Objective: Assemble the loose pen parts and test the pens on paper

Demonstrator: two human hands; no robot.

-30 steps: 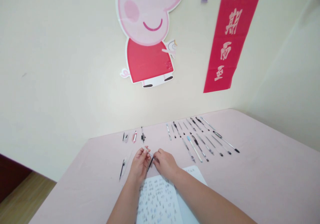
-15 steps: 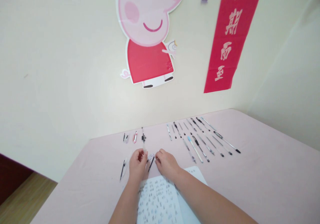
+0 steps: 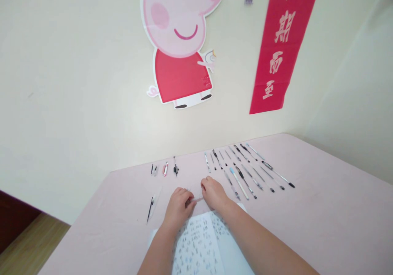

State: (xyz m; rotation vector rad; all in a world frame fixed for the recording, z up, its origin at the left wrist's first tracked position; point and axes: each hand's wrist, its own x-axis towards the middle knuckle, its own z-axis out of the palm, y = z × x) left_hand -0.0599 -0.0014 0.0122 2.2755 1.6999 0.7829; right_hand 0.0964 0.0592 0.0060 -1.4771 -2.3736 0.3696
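Note:
A thin pale pen tube [image 3: 199, 199] spans the gap between my two hands. My left hand [image 3: 180, 206] has its fingers curled closed around the tube's left end. At the other end, my right hand [image 3: 214, 194] is closed, fingertips pinched and pointing down at the tube. The fingers cover both ends of it, so I cannot see what joins there. A sheet of handwritten paper [image 3: 196, 246] lies under my forearms. Left of my left hand rests a black pen refill [image 3: 150, 208] beside a clear casing [image 3: 156, 201].
Several pens and refills stand in two slanted rows at the right, including a light blue pen [image 3: 239, 183] and a black-capped pen [image 3: 278, 173]. Toward the back left lie a red-and-white pen [image 3: 166, 169] and black pen parts [image 3: 175, 168]. A wall borders the pink table [image 3: 307, 213].
Both hands have shifted right, the left one also nearer me. A pale tube now shows between them. The black refill and clear piece that lay between the hands no longer show.

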